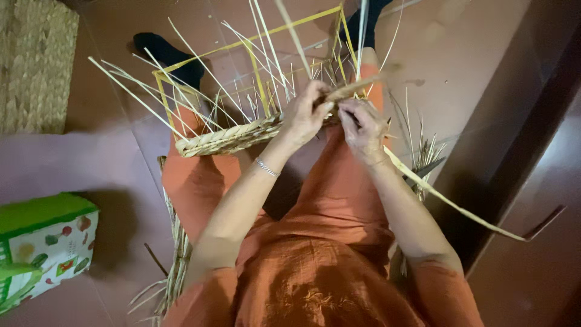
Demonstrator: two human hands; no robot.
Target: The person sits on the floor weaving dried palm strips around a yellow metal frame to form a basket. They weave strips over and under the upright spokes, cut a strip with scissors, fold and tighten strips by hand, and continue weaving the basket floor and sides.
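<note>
A half-woven basket (224, 140) on a yellow wire frame (254, 66) rests across my knees, its braided straw rim facing me and thin straw stakes sticking up from it. My left hand (305, 113) pinches the braided rim near its right end. Touching the same spot, my right hand (362, 125) grips a long flat straw strand (451, 206) that trails off to the lower right. Both hands meet at the braid's working end.
I sit on a reddish floor in orange clothes with dark socks. A bundle of loose straw (175, 266) lies by my left thigh, more straw and dark scissors (423, 166) by my right. A green printed carton (42, 248) stands at left, a woven mat (36, 60) at top left.
</note>
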